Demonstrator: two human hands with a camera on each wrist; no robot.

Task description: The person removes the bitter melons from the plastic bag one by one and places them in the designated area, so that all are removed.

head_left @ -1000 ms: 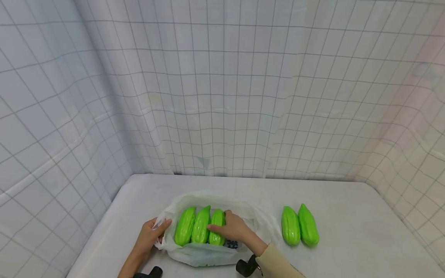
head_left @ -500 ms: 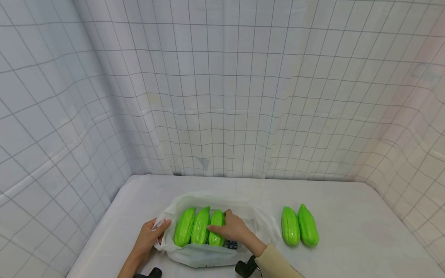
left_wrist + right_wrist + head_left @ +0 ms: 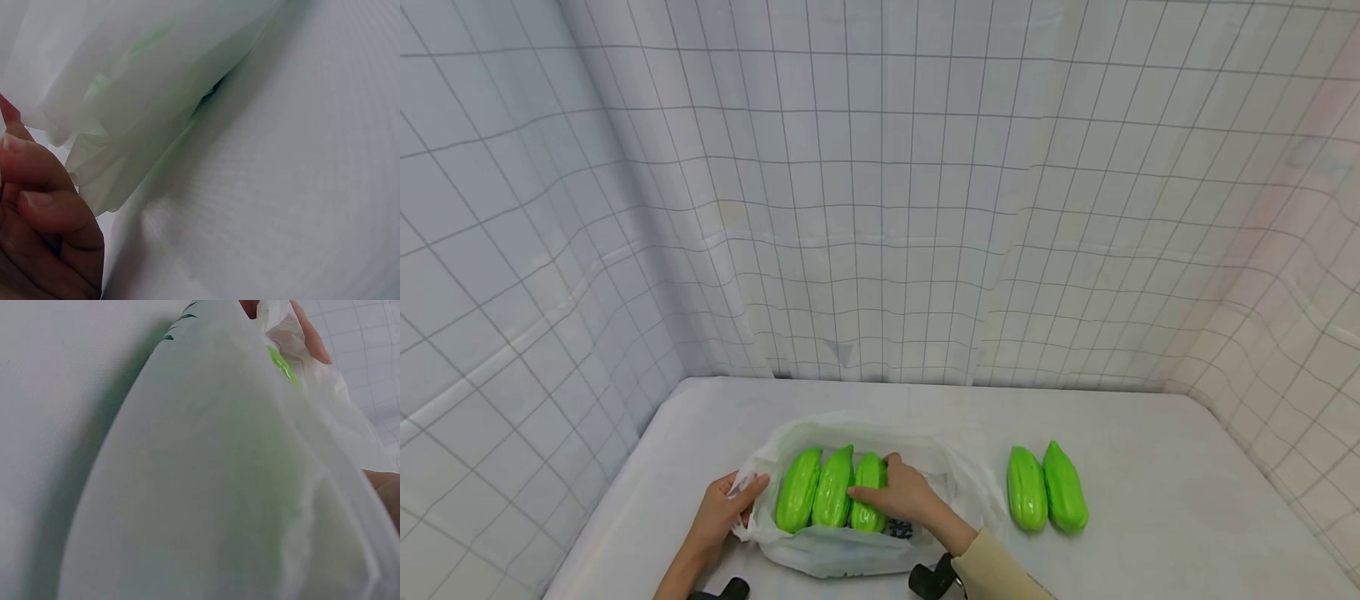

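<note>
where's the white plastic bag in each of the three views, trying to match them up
Head: white plastic bag at lower middle.
Left wrist: the bag spreads over the upper left.
Right wrist: the bag fills most of the picture, top to bottom.
Shared landmark: left hand, lower left in head, left edge in left wrist, top edge in right wrist.

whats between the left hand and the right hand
In the head view: the white bag's left side and, inside it, three green gourds side by side.
</note>
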